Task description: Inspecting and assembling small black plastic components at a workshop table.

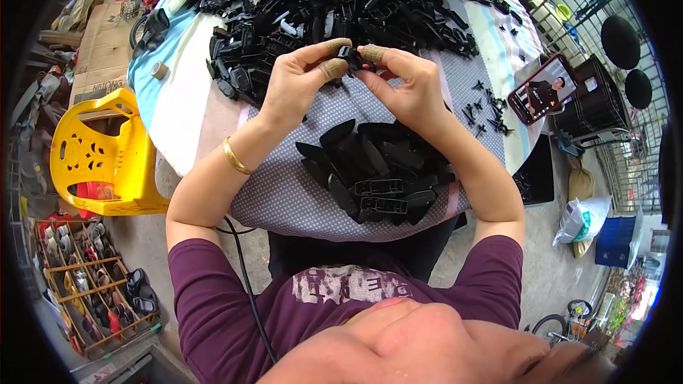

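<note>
A cloth-covered table [178,115] is filling the middle of my view, and the person I am following is sitting close against its near edge. Across its far side I am seeing a broad heap of black plastic parts [341,0] spreading behind the hands. Down at the lower left a wooden rack [82,265] is holding shoes, and above it a yellow plastic chair [142,163] is standing just beside the table. Nearer the person's body, a smaller pile of black shells [384,171] is lying between the forearms.

Over the cloth, between the heap and that pile, both hands are meeting. I am watching the left hand [295,82] closing thumb and index finger on one side of a black piece, while the right hand [411,82] is pinching from the other side. Tan wraps are covering several fingertips. To the right, a phone [543,91] is leaning at the table's edge, its screen showing a person. A gold bracelet [235,156] is circling the left wrist. On the far left of the cloth a roll of tape [159,70] is resting. The black piece [346,52] itself is sitting between the two sets of fingertips, mostly hidden from me. Smallest of all, tiny black fittings [501,126] are lying scattered near the phone.
</note>
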The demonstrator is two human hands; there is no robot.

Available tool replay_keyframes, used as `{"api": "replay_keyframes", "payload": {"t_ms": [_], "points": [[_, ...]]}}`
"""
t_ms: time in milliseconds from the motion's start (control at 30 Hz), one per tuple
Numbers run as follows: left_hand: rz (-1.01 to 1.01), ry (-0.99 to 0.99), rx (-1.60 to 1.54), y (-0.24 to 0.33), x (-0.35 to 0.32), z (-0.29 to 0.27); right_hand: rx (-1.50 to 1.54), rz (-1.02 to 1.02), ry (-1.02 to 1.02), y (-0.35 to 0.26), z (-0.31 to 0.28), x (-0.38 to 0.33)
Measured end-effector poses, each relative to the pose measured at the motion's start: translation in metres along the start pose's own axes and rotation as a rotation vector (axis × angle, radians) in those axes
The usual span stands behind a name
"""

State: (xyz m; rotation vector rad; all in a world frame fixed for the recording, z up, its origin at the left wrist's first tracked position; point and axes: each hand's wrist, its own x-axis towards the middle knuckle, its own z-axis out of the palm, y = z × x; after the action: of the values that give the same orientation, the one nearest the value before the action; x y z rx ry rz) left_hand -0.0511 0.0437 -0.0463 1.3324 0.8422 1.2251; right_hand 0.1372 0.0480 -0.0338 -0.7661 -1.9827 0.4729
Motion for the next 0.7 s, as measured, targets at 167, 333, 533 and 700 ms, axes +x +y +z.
{"api": "replay_keyframes", "payload": {"t_ms": [167, 333, 533, 700], "points": [[0.026, 0.004, 0.01, 0.004, -0.001, -0.002, 0.002, 0.018, 0.02, -0.002, 0.003, 0.0], [0.017, -0.001, -0.083, 0.002, -0.002, 0.007, -0.105, -0.081, 0.045, -0.001, 0.003, -0.001], [0.068, -0.043, -0.042, 0.011, -0.002, 0.001, -0.094, 0.138, 0.026, 0.0, 0.008, 0.001], [0.096, -0.166, -0.016, 0.013, -0.003, -0.005, 0.011, 0.081, -0.197, 0.0, 0.005, -0.002]]}}
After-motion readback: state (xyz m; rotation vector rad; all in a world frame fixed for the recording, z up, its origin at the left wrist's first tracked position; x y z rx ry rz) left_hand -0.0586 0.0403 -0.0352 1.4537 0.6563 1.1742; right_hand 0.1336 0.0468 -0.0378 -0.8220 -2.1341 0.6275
